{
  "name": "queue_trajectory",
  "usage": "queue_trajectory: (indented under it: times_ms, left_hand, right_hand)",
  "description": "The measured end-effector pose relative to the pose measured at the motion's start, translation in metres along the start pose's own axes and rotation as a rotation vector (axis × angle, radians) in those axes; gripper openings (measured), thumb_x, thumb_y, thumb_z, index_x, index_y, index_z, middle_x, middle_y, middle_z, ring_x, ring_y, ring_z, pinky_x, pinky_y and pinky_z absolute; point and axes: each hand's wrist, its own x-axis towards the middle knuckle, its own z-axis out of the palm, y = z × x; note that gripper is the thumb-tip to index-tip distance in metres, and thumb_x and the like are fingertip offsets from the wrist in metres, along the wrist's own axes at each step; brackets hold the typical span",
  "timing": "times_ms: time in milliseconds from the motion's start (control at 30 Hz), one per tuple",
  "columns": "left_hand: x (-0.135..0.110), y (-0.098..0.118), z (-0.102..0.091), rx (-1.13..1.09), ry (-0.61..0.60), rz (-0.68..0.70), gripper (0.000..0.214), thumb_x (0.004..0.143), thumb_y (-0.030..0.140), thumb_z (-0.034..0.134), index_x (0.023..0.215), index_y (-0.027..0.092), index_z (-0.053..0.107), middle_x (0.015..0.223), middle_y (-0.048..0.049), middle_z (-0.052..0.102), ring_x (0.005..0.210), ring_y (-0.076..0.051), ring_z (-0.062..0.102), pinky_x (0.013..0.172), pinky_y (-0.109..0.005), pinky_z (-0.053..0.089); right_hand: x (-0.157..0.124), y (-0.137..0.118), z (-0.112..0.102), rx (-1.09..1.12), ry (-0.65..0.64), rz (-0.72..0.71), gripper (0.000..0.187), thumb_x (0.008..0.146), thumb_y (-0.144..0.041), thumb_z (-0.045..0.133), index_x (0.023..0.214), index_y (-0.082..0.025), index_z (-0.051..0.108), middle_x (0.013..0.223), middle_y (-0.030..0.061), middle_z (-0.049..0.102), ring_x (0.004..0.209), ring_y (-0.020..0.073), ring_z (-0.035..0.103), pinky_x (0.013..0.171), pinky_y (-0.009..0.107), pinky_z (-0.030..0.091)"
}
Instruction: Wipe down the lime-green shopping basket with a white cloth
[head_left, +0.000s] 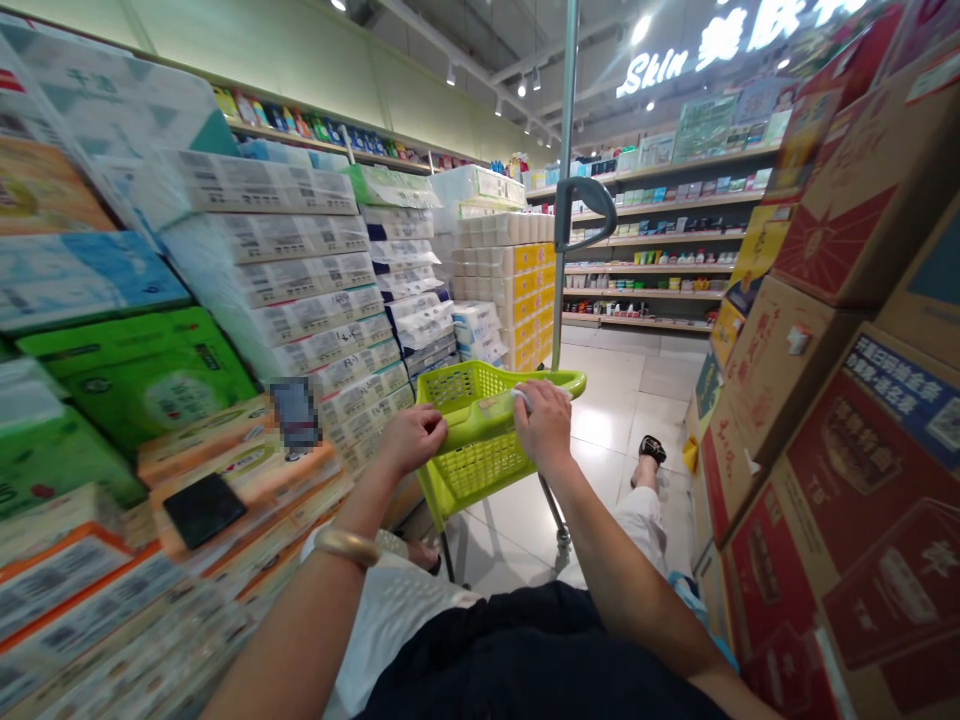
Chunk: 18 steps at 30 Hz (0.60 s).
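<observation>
My left hand [412, 438] grips the near edge of a lime-green plastic shopping basket [480, 455], which sits on a wheeled cart with a metal pole [568, 180]. My right hand [544, 425] is closed over the basket's top rim, with a small white item [517, 400] showing beside the fingers, partly hidden. A gold bangle [346, 545] circles my left wrist. To the left of my left hand, a black smartphone [204, 510] lies on stacked packs of tissue [240, 465].
Tall stacks of wrapped toilet paper [285, 290] rise on the left. Printed cardboard cartons [847, 480] form a wall on the right. Between them runs a tiled aisle [600, 420], with a black sandal [652, 450] on it. Shelves of skin-care products [652, 255] stand beyond.
</observation>
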Motion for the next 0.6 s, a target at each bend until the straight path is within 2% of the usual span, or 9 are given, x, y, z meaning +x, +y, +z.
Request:
queue_trajectory:
  times_ms: [167,233,300,433,500,533,600]
  left_hand:
    - [-0.001,-0.002,0.000,-0.017,0.004,0.010,0.033,0.081,0.035,0.040,0.054,0.018,0.051,0.066,-0.0009,0.053,0.059,-0.012,0.048,0.057,-0.026,0.033]
    - [-0.002,-0.001,-0.001,-0.019,0.010,0.017,0.033,0.081,0.034,0.041,0.055,0.018,0.053,0.066,-0.0009,0.053,0.059,-0.012,0.048,0.058,-0.026,0.033]
    - [-0.003,0.001,-0.002,-0.019,0.014,0.025,0.033,0.082,0.034,0.041,0.055,0.018,0.053,0.065,-0.0009,0.053,0.060,-0.012,0.048,0.058,-0.026,0.033]
    - [-0.004,0.005,-0.004,-0.025,0.012,0.019,0.034,0.082,0.033,0.040,0.053,0.019,0.048,0.064,-0.0009,0.052,0.058,-0.012,0.048,0.057,-0.026,0.033]
    - [-0.004,0.006,-0.005,-0.026,0.007,0.012,0.033,0.082,0.033,0.040,0.053,0.019,0.048,0.064,-0.0008,0.052,0.058,-0.012,0.048,0.057,-0.026,0.033]
    - [-0.004,0.006,-0.005,-0.026,0.007,0.010,0.033,0.082,0.033,0.040,0.053,0.019,0.048,0.064,-0.0008,0.052,0.058,-0.012,0.048,0.057,-0.026,0.033]
    - [-0.004,0.005,-0.005,-0.029,0.010,0.010,0.033,0.082,0.033,0.040,0.053,0.019,0.048,0.064,-0.0005,0.051,0.058,-0.012,0.047,0.057,-0.026,0.033]
  right_hand:
    - [-0.018,-0.038,0.014,0.066,-0.178,-0.314,0.024,0.092,-0.027,0.050,0.108,-0.026,0.067,0.117,0.0009,0.067,0.120,0.0220,0.050,0.109,0.037,0.028]
    - [-0.021,-0.043,0.016,0.083,-0.189,-0.364,0.024,0.093,-0.028,0.050,0.109,-0.026,0.067,0.118,0.0002,0.067,0.121,0.0213,0.050,0.108,0.036,0.028]
    - [-0.017,-0.034,0.013,0.086,-0.157,-0.322,0.025,0.094,-0.029,0.048,0.109,-0.025,0.067,0.117,0.0008,0.067,0.119,0.0212,0.051,0.108,0.036,0.028]
    - [0.001,-0.003,0.002,0.035,-0.049,-0.076,0.027,0.094,-0.029,0.046,0.107,-0.021,0.068,0.117,0.0059,0.067,0.116,0.0239,0.052,0.106,0.040,0.030]
    - [0.004,0.002,-0.001,0.001,-0.029,0.003,0.027,0.094,-0.027,0.046,0.108,-0.020,0.068,0.119,0.0081,0.066,0.116,0.0252,0.052,0.106,0.042,0.030]
    - [0.003,0.000,-0.001,-0.009,-0.036,0.005,0.027,0.094,-0.027,0.046,0.108,-0.020,0.068,0.119,0.0082,0.066,0.117,0.0254,0.051,0.107,0.042,0.029]
    - [-0.004,-0.013,0.002,-0.005,-0.091,-0.082,0.027,0.094,-0.027,0.047,0.109,-0.021,0.068,0.120,0.0064,0.066,0.120,0.0249,0.049,0.109,0.042,0.026]
